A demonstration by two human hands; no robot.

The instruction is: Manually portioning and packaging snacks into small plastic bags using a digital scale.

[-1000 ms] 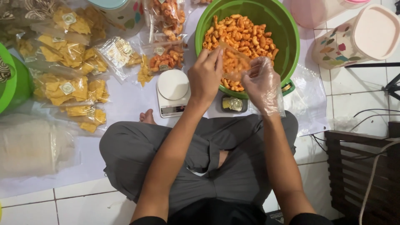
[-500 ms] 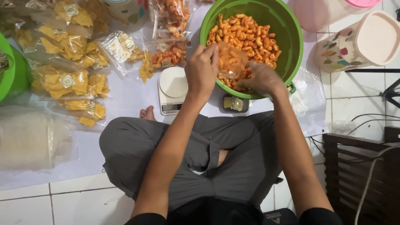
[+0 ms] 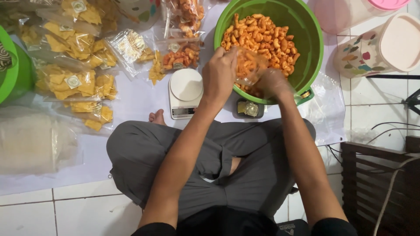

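A big green bowl [image 3: 311, 48] full of orange macaroni snacks [image 3: 267, 37] stands in front of my crossed legs. My left hand [image 3: 220, 75] grips the rim of a small clear plastic bag [image 3: 248, 66] at the bowl's near edge. My right hand [image 3: 272, 83], covered by a thin clear plastic glove, is down in the snacks beside the bag's mouth. Some orange pieces show inside the bag. A small white kitchen scale [image 3: 185, 91] sits just left of the bowl.
Sealed bags of yellow chips [image 3: 72, 81] and orange snacks [image 3: 181, 53] lie on the white sheet at the left. A floral lidded container [image 3: 379, 46] stands at the right, a dark wooden rack [image 3: 376, 183] at lower right, another green bowl [image 3: 11, 65] at the far left.
Both hands moved from above the bowl's near rim down into it. The bag went from held up flat to lowered among the snacks, with the right hand sunk beside it.
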